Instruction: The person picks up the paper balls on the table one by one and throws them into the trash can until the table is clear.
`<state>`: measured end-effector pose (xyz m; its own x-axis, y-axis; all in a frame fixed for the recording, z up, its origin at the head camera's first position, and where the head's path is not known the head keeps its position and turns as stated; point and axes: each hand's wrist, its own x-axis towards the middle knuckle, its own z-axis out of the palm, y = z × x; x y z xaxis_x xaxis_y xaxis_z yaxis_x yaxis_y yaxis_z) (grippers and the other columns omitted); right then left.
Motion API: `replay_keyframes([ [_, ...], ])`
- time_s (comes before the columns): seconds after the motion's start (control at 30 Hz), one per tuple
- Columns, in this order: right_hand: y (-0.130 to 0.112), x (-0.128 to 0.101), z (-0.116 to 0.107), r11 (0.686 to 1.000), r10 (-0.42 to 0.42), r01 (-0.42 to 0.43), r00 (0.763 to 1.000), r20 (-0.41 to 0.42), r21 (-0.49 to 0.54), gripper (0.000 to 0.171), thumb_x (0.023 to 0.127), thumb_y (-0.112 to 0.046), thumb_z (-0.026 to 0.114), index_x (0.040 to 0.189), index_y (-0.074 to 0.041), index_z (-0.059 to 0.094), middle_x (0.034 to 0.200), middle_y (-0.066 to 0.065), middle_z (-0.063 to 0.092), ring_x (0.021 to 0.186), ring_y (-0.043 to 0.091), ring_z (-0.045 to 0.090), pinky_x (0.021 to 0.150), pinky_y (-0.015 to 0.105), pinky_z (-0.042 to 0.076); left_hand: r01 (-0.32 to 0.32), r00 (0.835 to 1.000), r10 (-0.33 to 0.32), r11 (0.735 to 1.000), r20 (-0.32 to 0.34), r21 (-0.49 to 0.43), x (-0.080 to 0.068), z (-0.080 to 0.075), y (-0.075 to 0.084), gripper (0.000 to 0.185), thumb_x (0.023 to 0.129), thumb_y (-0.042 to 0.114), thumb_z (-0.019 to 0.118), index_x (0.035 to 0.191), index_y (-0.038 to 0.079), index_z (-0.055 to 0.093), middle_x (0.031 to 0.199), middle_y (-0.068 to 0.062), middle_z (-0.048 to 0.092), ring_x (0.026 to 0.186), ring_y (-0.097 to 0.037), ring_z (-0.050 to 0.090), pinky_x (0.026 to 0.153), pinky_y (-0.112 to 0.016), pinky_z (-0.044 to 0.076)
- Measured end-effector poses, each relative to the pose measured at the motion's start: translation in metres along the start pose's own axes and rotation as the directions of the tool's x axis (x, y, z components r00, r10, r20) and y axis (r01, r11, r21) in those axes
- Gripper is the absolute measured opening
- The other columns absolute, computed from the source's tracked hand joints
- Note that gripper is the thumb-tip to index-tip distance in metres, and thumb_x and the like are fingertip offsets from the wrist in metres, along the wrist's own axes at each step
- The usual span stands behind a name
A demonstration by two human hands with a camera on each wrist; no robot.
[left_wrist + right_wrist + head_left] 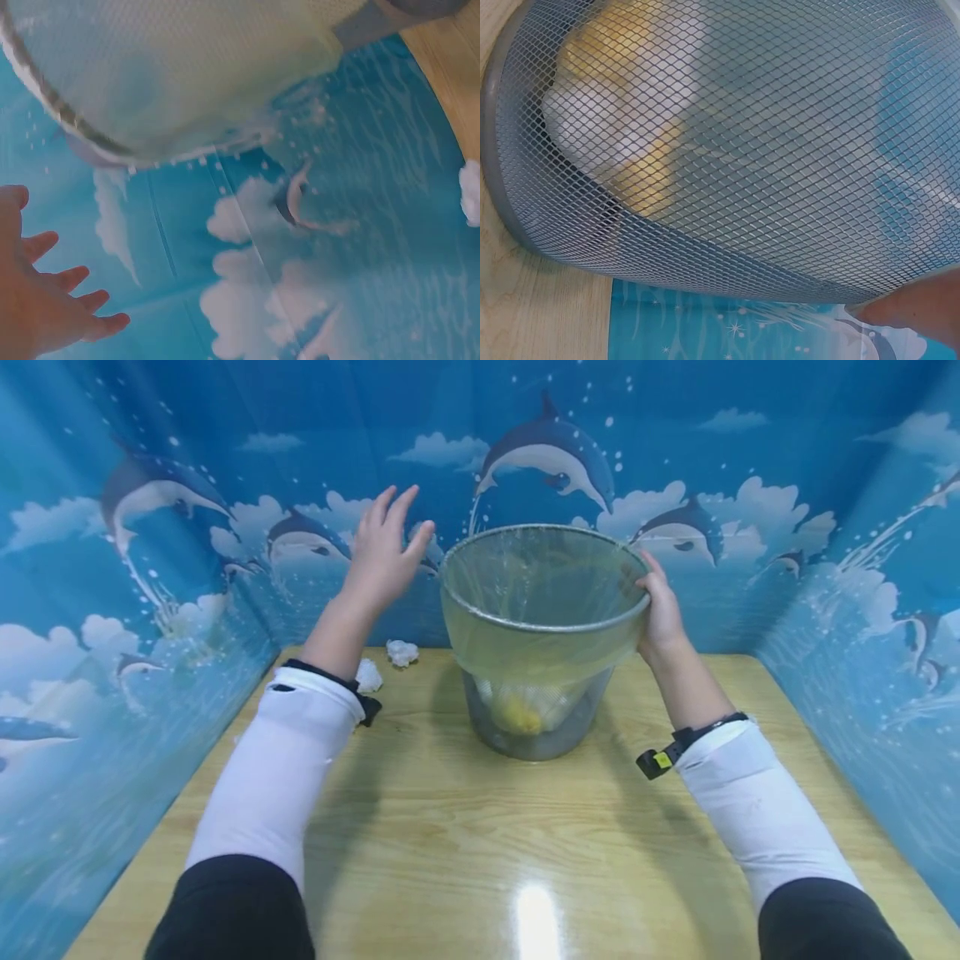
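Blue dolphin-printed sheeting (360,402) stands behind both hands, and a pale wood-grain table (450,835) lies beneath them. On the table between the hands is a round, grey metal-mesh basket (491,735) with a translucent yellowish liner (536,656) folded over its rim; yellow and white contents (519,717) show low inside. The right hand (662,610) grips the nearest side of the rim. The left hand (384,556) is raised, fingers spread, holding nothing; below it lie two crumpled white lumps (402,652).

Paper wads (402,652), seemingly, lie left of the basket (536,746)
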<state>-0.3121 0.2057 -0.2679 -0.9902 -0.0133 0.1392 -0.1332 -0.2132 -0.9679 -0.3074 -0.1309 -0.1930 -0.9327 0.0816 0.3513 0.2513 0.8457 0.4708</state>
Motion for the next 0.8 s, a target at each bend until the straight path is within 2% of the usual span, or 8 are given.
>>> replay_keyframes([
  [0.17, -0.001, 0.001, 0.001, 1.0, 0.013, -0.013, 1.0, -0.016, 0.004, 0.065, 0.094, -0.019, 0.025, 0.157, -0.022, 0.009, 0.162, -0.004, 0.005, 0.146, 0.022, 0.013, 0.117, 0.039, 0.016, 0.038, 0.999, -0.039, 0.999, -0.03, -0.033, -0.007, -0.01, -0.027, 0.061, 0.102, 0.051, 0.031, 0.156, 0.034, 0.008, 0.164, 0.001, -0.001, 0.151, -0.025, -0.003, 0.118, -0.058, 0.003],
  [0.3, -0.003, 0.001, 0.001, 1.0, 0.025, -0.025, 1.0, -0.017, -0.002, 0.065, 0.094, -0.019, 0.025, 0.157, -0.023, 0.008, 0.163, -0.006, 0.004, 0.146, 0.021, 0.012, 0.117, 0.038, 0.016, 0.096, 0.994, -0.097, 0.995, -0.04, -0.039, -0.018, -0.013, -0.053, 0.061, 0.102, 0.05, 0.03, 0.156, 0.032, 0.008, 0.164, -0.002, 0.0, 0.15, -0.029, -0.002, 0.117, -0.06, 0.003],
  [0.53, -0.003, 0.0, -0.001, 1.0, 0.018, -0.018, 1.0, 0.0, 0.003, 0.063, 0.096, -0.02, 0.025, 0.157, -0.024, 0.008, 0.162, -0.005, 0.004, 0.147, 0.022, 0.012, 0.118, 0.04, 0.015, 0.21, 0.976, -0.212, 0.977, -0.044, -0.034, -0.038, -0.007, -0.102, 0.062, 0.103, 0.047, 0.028, 0.157, 0.024, 0.008, 0.163, -0.011, 0.0, 0.149, -0.038, -0.002, 0.114, -0.065, 0.002],
  [0.8, -0.002, 0.002, 0.0, 1.0, 0.018, -0.018, 1.0, -0.01, 0.0, 0.064, 0.095, -0.019, 0.025, 0.157, -0.023, 0.009, 0.162, -0.005, 0.006, 0.146, 0.022, 0.015, 0.118, 0.039, 0.017, 0.318, 0.947, -0.319, 0.948, -0.025, -0.022, -0.068, 0.003, -0.156, 0.063, 0.104, 0.046, 0.025, 0.157, 0.018, 0.007, 0.162, -0.019, -0.001, 0.147, -0.044, -0.002, 0.111, -0.069, 0.004],
])
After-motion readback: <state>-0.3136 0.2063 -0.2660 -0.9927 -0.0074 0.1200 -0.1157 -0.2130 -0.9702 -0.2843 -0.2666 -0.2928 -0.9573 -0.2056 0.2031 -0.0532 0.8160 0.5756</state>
